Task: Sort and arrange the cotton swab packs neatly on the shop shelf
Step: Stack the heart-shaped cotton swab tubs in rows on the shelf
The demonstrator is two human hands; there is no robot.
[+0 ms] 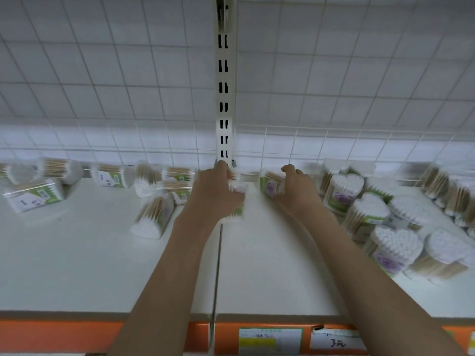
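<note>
Early stage, by the look of it — most packs are still lying loose on the white shelf (270,265). Both hands are reaching to the back, centre of the frame, by the slotted upright (224,98).

The left hand (213,191) is gripping a pack (237,187), fingers curled round it, white swab tips showing just right of the knuckles; blur is hiding the rest. The right hand (295,187) is curling round a green-and-purple labelled pack (270,185) just to its left — thumb on top, I think, though the motion blur is making the exact hold hard to read.

Left half of the frame: rectangular packs (34,195) are lying tipped and scattered along the back, one round pack (154,217) toppled nearer the middle. Not sorted yet.

Right side: heart-shaped tubs (345,187) are sitting in a loose cluster, some upright, some leaning on each other. Grouped by kind, roughly, but not lined up.

Containers are clear plastic, each filled with wooden-stick swabs, white cotton ends packed tight. All seem closed.

The middle and front of the shelf are holding no packs; price labels (270,340) are hanging on the orange front strip (51,335), bottom of the frame.
</note>
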